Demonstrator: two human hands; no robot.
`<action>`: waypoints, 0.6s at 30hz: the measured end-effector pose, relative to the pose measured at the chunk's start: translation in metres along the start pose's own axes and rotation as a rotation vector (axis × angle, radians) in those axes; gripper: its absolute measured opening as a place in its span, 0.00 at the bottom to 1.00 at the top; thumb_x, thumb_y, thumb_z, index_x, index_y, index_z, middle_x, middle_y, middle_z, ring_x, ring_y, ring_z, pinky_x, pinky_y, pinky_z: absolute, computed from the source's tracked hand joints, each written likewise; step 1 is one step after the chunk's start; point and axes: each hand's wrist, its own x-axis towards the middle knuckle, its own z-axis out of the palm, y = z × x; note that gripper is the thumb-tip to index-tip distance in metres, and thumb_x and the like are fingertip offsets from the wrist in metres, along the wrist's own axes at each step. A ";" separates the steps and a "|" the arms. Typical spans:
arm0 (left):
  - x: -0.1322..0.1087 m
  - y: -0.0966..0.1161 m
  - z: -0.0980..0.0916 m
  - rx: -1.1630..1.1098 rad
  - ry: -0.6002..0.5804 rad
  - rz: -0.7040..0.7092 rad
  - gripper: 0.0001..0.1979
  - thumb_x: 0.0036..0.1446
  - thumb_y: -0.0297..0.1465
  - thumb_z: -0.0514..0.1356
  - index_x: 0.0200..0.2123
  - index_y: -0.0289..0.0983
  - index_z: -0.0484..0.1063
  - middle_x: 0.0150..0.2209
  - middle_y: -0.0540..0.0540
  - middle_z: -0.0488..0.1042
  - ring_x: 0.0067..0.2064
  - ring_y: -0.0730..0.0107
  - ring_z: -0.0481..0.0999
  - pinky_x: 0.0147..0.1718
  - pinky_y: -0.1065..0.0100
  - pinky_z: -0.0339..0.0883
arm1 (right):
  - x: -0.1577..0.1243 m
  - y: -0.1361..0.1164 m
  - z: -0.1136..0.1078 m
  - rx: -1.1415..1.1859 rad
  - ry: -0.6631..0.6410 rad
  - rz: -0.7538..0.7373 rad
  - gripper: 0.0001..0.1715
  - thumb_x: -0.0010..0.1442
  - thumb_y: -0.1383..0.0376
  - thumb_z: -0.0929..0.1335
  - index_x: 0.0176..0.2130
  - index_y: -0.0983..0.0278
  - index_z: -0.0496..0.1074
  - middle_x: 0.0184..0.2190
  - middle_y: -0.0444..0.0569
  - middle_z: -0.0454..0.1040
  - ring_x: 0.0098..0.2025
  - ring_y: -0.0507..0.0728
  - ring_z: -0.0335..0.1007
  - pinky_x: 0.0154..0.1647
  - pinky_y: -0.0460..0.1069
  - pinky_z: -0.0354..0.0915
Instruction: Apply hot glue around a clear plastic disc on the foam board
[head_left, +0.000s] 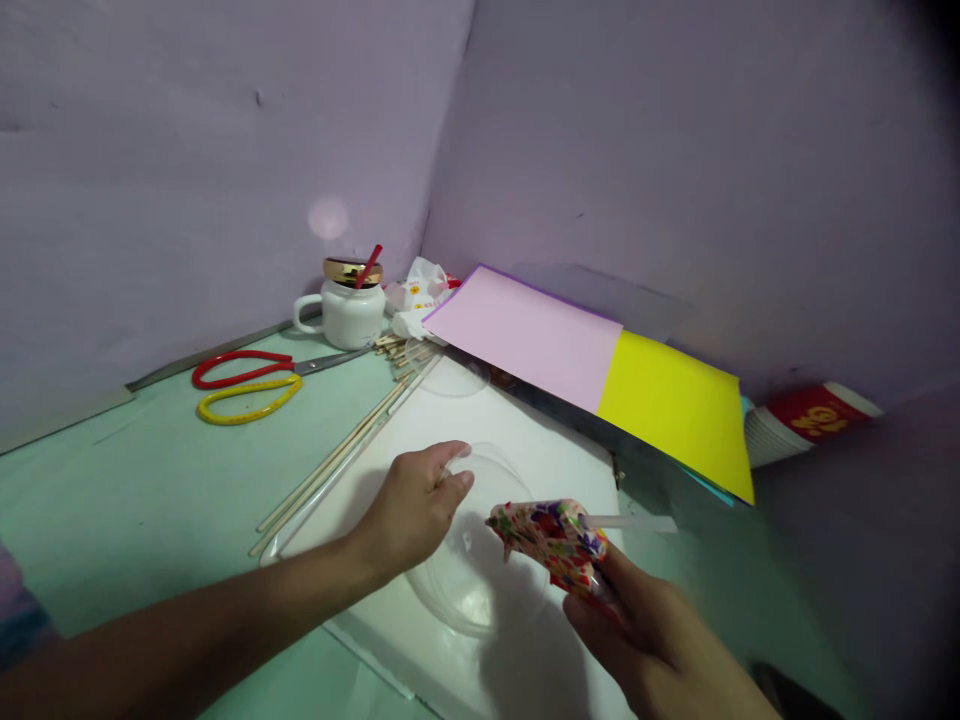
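Note:
My right hand (645, 620) is wrapped round the grip of a flower-patterned hot glue gun (551, 530). A whitish glue stick (637, 523) pokes out of its back end, and the nozzle points left. My left hand (420, 505) pinches the rim of a clear, round plastic container (487, 605) between thumb and fingers. The container rests on a white board (375, 625), and its see-through walls make its exact shape hard to tell. The gun's nozzle is above the container, with its shadow falling across the board.
Scissors (296, 370) with red and yellow handles lie at left, beside wooden sticks (337, 460). Behind stand a white mug (352, 312) and a crumpled wrapper (420, 290). Pink (532, 340) and yellow sheets (675, 400) lean right, near paper cups (814, 420). Walls close the corner.

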 end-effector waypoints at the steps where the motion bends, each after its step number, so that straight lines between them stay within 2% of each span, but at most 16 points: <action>1: 0.000 0.000 0.000 -0.003 0.000 0.004 0.22 0.54 0.35 0.52 0.50 0.32 0.65 0.14 0.58 0.57 0.18 0.77 0.56 0.18 0.73 0.51 | 0.000 0.000 0.000 0.006 -0.003 -0.011 0.25 0.57 0.60 0.61 0.54 0.59 0.63 0.48 0.50 0.73 0.46 0.60 0.71 0.44 0.50 0.65; 3: 0.000 0.000 0.000 -0.005 -0.003 0.010 0.22 0.54 0.35 0.52 0.50 0.31 0.65 0.14 0.58 0.57 0.18 0.76 0.56 0.18 0.73 0.51 | 0.001 -0.001 0.000 0.012 0.007 -0.018 0.24 0.57 0.61 0.61 0.54 0.59 0.63 0.48 0.49 0.73 0.45 0.60 0.70 0.44 0.51 0.64; 8: -0.001 0.002 -0.001 0.014 0.000 0.017 0.21 0.54 0.35 0.52 0.49 0.31 0.66 0.15 0.58 0.57 0.18 0.77 0.56 0.19 0.73 0.52 | 0.001 0.002 0.002 -0.030 0.038 0.026 0.25 0.55 0.60 0.61 0.52 0.60 0.65 0.38 0.49 0.77 0.36 0.60 0.72 0.37 0.52 0.65; 14: -0.002 0.003 -0.001 0.018 0.000 0.016 0.22 0.54 0.36 0.52 0.49 0.31 0.66 0.16 0.57 0.58 0.19 0.76 0.57 0.20 0.72 0.54 | 0.000 0.000 0.001 0.007 0.029 0.021 0.25 0.55 0.62 0.61 0.53 0.58 0.65 0.46 0.49 0.74 0.44 0.61 0.70 0.44 0.54 0.63; 18: -0.002 0.003 -0.001 0.012 -0.007 0.018 0.22 0.54 0.36 0.52 0.50 0.31 0.65 0.16 0.57 0.58 0.19 0.76 0.57 0.20 0.72 0.54 | 0.001 -0.001 0.002 0.035 0.040 0.029 0.24 0.55 0.61 0.62 0.51 0.59 0.66 0.43 0.50 0.76 0.42 0.62 0.71 0.42 0.55 0.64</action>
